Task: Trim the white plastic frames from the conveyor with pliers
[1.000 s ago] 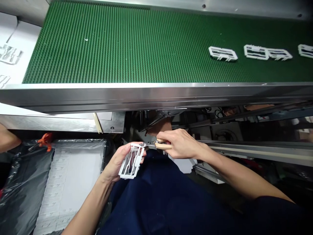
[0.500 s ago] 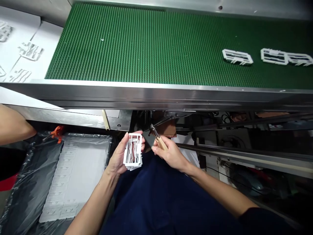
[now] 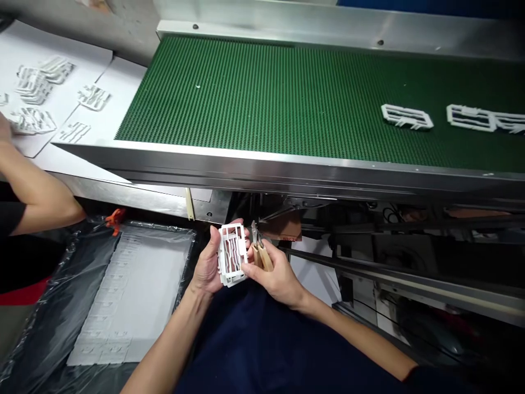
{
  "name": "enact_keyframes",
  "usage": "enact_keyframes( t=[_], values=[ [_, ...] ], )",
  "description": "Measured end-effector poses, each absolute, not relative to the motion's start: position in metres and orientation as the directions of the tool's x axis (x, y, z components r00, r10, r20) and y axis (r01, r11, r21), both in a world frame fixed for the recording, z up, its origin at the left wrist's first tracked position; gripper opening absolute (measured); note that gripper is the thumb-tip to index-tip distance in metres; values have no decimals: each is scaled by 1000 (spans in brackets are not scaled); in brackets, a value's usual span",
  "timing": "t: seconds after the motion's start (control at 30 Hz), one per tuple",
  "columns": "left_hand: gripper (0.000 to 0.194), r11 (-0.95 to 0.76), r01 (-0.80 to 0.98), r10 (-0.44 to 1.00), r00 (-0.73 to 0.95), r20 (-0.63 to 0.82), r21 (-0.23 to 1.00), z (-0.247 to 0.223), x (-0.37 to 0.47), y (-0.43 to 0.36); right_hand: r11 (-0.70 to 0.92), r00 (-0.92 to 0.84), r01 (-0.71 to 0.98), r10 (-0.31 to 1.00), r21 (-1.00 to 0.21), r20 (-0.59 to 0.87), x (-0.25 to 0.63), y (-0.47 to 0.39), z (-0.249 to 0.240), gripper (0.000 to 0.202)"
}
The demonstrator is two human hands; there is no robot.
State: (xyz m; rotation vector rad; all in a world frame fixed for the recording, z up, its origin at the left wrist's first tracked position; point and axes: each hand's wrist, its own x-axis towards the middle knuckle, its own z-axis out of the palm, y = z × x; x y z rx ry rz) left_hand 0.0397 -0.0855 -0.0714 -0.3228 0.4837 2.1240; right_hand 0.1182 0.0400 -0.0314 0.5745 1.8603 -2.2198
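Observation:
A stack of white plastic frames (image 3: 232, 256) lies in my left hand (image 3: 208, 264), thumb along its left side and fingertips showing behind it. My right hand (image 3: 283, 276) is closed round the tan handles of a pair of small cutters (image 3: 262, 256), whose metal jaws point up and away from me. My right thumb touches the right edge of the frames. More white frames (image 3: 407, 117) rest on the right part of the green ribbed belt (image 3: 279, 98).
Piles of white frames (image 3: 33, 85) sit on white paper at the upper left, near another person's arm (image 3: 45, 191). A plastic-lined box (image 3: 135, 284) with white sheets and an orange clamp (image 3: 115, 219) is at lower left. The belt's metal rail (image 3: 287, 164) runs across.
My right hand has moved left with the cutters and now meets the frames. The view has shifted, showing more of the left table and the other person's arm.

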Motion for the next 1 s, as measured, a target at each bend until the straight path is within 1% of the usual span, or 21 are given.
enact_keyframes(
  t=[0.13, 0.23, 0.37, 0.73, 1.0],
  values=[
    [44, -533, -826, 756, -563, -334, 184, -64, 41, -86, -356, -938, 317, 22, -879, -347, 119, 46, -32, 16],
    [44, -555, -811, 742, -584, -330, 186, -59, 41, -86, -398, -948, 288, 11, -871, -319, 120, 48, -32, 14],
    [44, -584, -786, 713, -616, -335, 203, -56, 41, -87, -442, -947, 286, 9, -850, -322, 121, 47, -33, 14],
    [49, -581, -741, 628, -671, -393, 336, -50, 41, -87, -441, -950, 272, 22, -855, -313, 120, 48, -38, 14],
    [51, -577, -710, 612, -703, -363, 403, -45, 38, -87, -401, -951, 275, 16, -873, -307, 117, 52, -38, 13]
  ],
)
